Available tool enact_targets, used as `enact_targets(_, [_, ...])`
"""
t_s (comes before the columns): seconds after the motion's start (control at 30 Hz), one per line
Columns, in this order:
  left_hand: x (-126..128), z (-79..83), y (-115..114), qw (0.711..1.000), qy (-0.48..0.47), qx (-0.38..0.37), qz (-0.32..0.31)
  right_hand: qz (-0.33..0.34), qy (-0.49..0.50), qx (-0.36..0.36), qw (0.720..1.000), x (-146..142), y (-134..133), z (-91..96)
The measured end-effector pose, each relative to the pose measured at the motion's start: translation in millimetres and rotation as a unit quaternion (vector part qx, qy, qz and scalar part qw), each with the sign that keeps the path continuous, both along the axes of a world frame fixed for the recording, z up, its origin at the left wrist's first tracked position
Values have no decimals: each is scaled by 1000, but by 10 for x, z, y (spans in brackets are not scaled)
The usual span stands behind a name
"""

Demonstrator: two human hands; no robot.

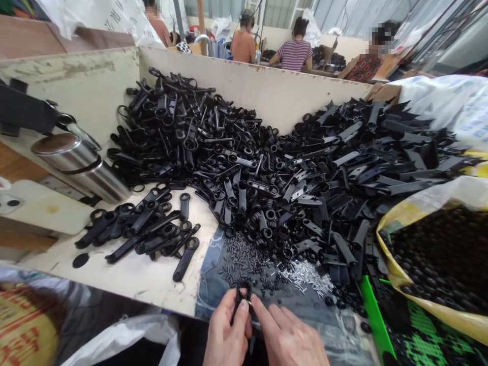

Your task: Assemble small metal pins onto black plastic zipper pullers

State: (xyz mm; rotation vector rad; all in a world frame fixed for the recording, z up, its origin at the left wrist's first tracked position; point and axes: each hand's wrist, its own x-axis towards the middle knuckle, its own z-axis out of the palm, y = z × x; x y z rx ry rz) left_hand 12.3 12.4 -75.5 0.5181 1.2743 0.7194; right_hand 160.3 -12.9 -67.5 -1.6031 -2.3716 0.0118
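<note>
Left hand [226, 333]: my grip clamped on black handle piece [241, 296], just above denim pad [212, 291] at counter [133, 277] edge. Right hand [290, 336] fingertips touch it; my grip there unclear. Risk: loosened pinch, piece likely drops off edge.

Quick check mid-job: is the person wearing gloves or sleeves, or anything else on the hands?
Both the left hand and the right hand are bare, with no gloves, rings or tape. No sleeve or cuff shows. The wrists run off the bottom edge of the picture, so a watch or band cannot be ruled out.
</note>
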Motion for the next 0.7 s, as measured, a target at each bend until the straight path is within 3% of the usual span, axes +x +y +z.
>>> enact_targets(0.17, [9,66,23,999,-28,-35,8,-8,-26,-6,1000,-41,-22,38])
enact_targets(0.53, [11,87,19,999,-32,-22,20,43,-30,9,999,23,25,25])
enact_targets(0.7, [33,120,16,997,-45,-30,62,61,-48,24,997,2,78,40])
